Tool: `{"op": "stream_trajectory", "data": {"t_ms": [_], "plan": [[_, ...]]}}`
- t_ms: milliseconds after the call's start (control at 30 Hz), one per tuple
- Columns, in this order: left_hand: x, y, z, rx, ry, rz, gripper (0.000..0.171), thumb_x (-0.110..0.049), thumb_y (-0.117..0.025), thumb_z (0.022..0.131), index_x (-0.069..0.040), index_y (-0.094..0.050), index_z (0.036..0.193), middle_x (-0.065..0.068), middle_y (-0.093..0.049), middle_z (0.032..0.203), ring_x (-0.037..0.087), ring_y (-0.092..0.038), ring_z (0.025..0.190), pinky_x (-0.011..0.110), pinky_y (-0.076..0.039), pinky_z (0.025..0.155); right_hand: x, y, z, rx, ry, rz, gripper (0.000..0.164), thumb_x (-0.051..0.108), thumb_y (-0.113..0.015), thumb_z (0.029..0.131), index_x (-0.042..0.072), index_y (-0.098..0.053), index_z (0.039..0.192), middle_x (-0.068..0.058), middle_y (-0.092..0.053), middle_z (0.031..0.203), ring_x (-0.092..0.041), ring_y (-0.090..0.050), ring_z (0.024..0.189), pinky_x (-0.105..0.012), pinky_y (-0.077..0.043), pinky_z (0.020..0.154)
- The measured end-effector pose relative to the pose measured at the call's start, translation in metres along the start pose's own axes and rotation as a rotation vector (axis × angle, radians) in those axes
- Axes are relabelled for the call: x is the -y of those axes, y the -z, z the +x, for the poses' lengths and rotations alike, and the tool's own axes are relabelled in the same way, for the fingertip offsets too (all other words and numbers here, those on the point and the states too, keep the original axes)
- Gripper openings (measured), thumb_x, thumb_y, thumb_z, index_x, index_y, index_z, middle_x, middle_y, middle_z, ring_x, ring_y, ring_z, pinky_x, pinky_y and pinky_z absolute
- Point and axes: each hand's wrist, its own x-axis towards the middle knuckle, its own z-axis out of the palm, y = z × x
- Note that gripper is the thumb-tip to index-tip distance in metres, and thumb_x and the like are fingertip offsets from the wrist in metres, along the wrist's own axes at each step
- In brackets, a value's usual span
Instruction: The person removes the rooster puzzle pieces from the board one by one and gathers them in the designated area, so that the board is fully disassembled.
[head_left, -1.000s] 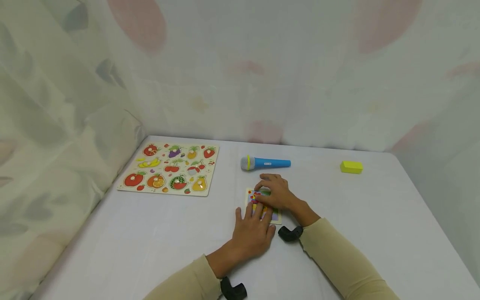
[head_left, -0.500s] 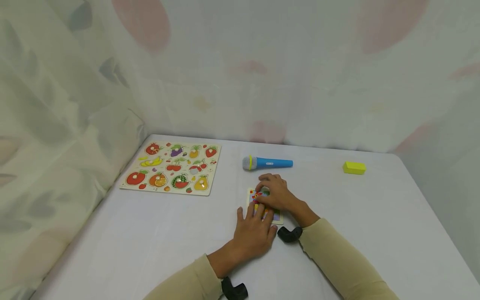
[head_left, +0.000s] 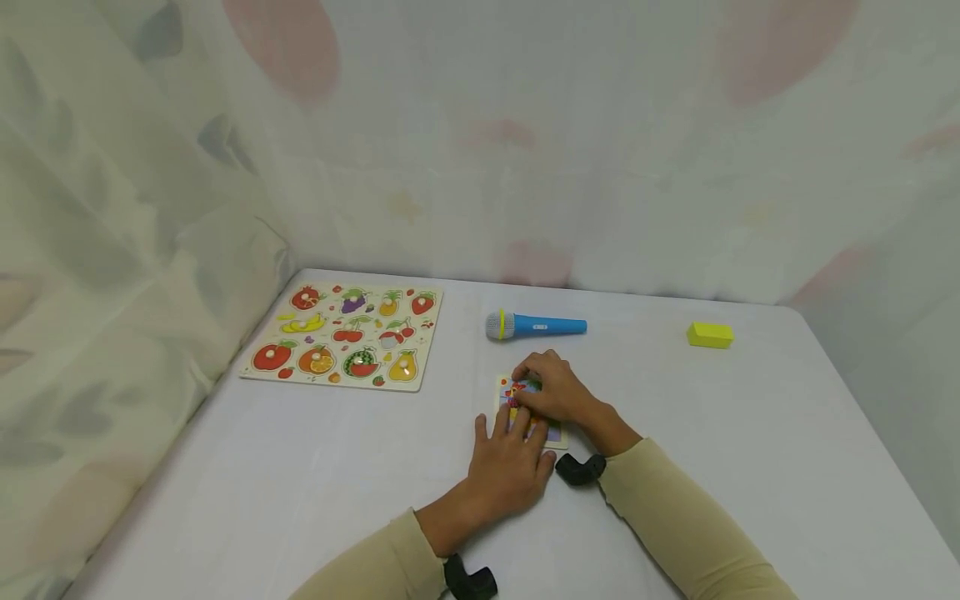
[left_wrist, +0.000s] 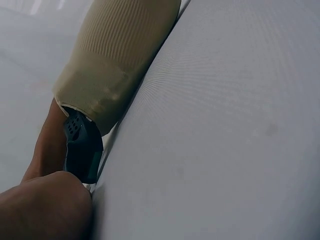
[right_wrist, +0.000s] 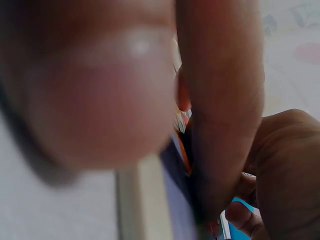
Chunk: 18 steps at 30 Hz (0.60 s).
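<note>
A small, brightly coloured picture board with a cream border [head_left: 557,444] lies flat on the white table. My left hand [head_left: 506,475] rests over its lower part, fingers straight and spread. Over its top, my right hand [head_left: 557,389] bends its fingers, their tips near the upper edge and the thumb on the picture; I cannot tell whether it pinches a piece. In the right wrist view, a blurred thumb [right_wrist: 100,100] and a finger cover much of the board's pale edge [right_wrist: 145,200], with my right hand [right_wrist: 290,170] behind them. The left wrist view shows mostly tablecloth and sleeve.
Beyond the hands lies a blue toy microphone [head_left: 543,325] with a grey head. A fruit peg puzzle [head_left: 335,354] sits at the back left, and a yellow block [head_left: 710,335] at the back right. Patterned curtains [head_left: 480,167] hang behind the table and on both sides.
My right hand's fingers have shifted slightly over the top of the picture board. The left hand stays in place. The whole view has drifted a little.
</note>
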Motion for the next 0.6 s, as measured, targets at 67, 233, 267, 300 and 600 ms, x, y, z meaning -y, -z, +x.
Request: {"op": "stream_trajectory", "data": {"t_ms": [67,233,267,300,600], "plan": [[-0.0001,0.0,0.0,-0.001,0.002,-0.008,0.052,-0.046,-0.032,0.101,-0.017,-0.051,0.14,0.011,-0.037,0.144,0.037,-0.026,0.132,0.065,-0.023,0.093,-0.0004,0.0001,-0.0011,-0.001,0.009,0.006,0.024,0.016,-0.072,0.083,0.011,-0.068,0.106,0.004,-0.061,0.099,-0.018,-0.048,0.095,-0.048,-0.038,0.086],[0.0001,0.0,-0.0001,-0.005,0.002,-0.015,0.051,-0.045,-0.034,0.1,-0.017,-0.052,0.139,0.011,-0.036,0.145,0.037,-0.027,0.132,0.065,-0.023,0.093,-0.0001,0.0002,-0.0012,0.005,0.023,0.003,0.026,0.013,-0.07,0.085,0.01,-0.07,0.111,0.002,-0.062,0.102,-0.019,-0.048,0.097,-0.048,-0.038,0.087],[0.0001,0.0002,-0.0001,-0.003,0.002,-0.014,0.051,-0.045,-0.034,0.1,-0.017,-0.052,0.139,0.011,-0.036,0.146,0.037,-0.026,0.132,0.065,-0.022,0.093,0.0,0.0002,-0.0011,0.004,0.026,0.003,0.024,0.013,-0.07,0.085,0.01,-0.071,0.109,0.002,-0.062,0.103,-0.02,-0.048,0.097,-0.048,-0.038,0.087],[0.0001,0.0005,0.0,0.001,0.001,-0.015,0.051,-0.045,-0.034,0.1,-0.017,-0.052,0.139,0.011,-0.035,0.146,0.037,-0.026,0.133,0.066,-0.022,0.094,-0.0002,0.0001,-0.0008,0.001,0.029,0.001,0.022,0.013,-0.07,0.085,0.011,-0.072,0.108,0.002,-0.061,0.103,-0.02,-0.048,0.098,-0.048,-0.037,0.088],[0.0002,0.0026,-0.0007,-0.032,-0.008,-0.005,0.05,-0.046,-0.037,0.099,-0.017,-0.053,0.137,0.011,-0.039,0.142,0.037,-0.028,0.131,0.065,-0.024,0.093,0.0004,0.0017,-0.0006,-0.015,0.115,0.028,0.023,0.011,-0.07,0.083,0.01,-0.072,0.106,0.001,-0.06,0.1,-0.019,-0.049,0.097,-0.042,-0.042,0.084]]}}
